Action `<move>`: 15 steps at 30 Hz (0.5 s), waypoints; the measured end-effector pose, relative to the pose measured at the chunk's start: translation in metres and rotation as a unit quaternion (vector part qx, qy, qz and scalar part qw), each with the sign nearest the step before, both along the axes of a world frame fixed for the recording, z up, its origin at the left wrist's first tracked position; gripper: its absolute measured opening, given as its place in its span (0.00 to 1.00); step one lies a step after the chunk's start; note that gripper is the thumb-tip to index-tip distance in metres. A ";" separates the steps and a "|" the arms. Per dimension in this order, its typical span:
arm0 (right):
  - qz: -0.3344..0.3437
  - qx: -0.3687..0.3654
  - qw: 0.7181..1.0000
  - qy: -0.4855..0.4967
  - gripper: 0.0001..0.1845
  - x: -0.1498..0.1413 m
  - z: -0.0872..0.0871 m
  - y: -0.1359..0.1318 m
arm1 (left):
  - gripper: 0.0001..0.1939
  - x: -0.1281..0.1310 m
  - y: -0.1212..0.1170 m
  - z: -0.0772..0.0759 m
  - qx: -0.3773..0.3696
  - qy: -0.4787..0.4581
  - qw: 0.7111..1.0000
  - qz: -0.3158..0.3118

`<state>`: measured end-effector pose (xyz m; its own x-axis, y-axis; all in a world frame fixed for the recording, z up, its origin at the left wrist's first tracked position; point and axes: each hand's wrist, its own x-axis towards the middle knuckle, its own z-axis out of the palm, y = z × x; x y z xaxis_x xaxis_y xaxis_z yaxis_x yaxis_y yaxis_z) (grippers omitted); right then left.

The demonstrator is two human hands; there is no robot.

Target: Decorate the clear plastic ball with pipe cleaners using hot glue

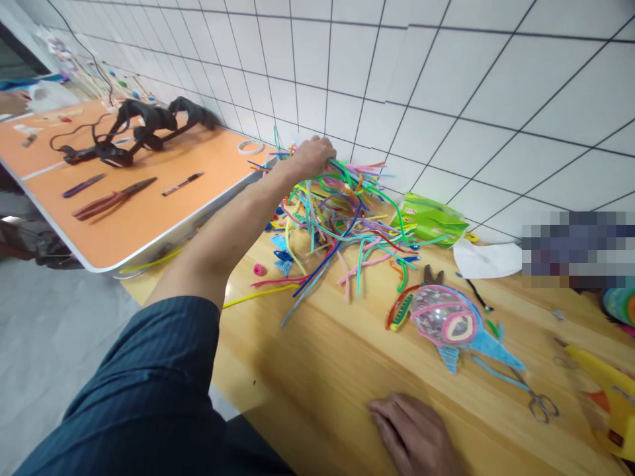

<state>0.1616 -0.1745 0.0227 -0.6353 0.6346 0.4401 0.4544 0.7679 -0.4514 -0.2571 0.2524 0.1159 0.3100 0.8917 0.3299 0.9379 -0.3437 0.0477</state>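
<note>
My left hand reaches out to a tangled heap of coloured pipe cleaners against the tiled wall. Its fingers are curled down round pipe cleaners at the top of the heap; the fingertips are mostly hidden. My right hand rests on the wooden table, fingers loosely curled together, with nothing visible in them. Beyond it lies a craft figure with a clear rounded body, pink trim and blue pointed pieces. Scissors lie beside a blue strip, right of that hand.
A yellow glue gun is at the right edge. Near the wall are a green packet and a white sheet. On the orange table at left lie pliers, a pen, a tape roll and black strapped gear.
</note>
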 end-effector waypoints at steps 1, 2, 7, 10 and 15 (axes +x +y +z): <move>0.000 0.001 1.000 0.004 0.15 0.000 0.000 0.000 | 0.16 0.000 0.002 0.006 0.018 -0.010 1.000 0.011; 0.001 0.002 1.000 0.006 0.15 0.000 0.000 0.000 | 0.16 0.000 0.003 0.009 0.034 -0.022 0.999 0.024; 0.001 0.016 1.000 0.003 0.15 -0.001 0.000 0.000 | 0.26 0.006 -0.011 0.008 0.032 -0.029 0.998 0.050; -0.002 0.014 1.000 -0.001 0.16 0.000 -0.001 -0.001 | 0.40 0.000 -0.028 0.005 -0.006 -0.006 0.999 0.048; 0.004 0.006 1.000 0.018 0.15 -0.001 -0.002 0.001 | 0.19 -0.021 -0.062 0.002 -0.064 0.012 0.998 -0.025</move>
<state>0.1605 -0.1735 0.0209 -0.6233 0.6247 0.4704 0.4320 0.7765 -0.4588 -0.2780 0.1908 0.1175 0.3610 0.9097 0.2053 0.9214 -0.3819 0.0721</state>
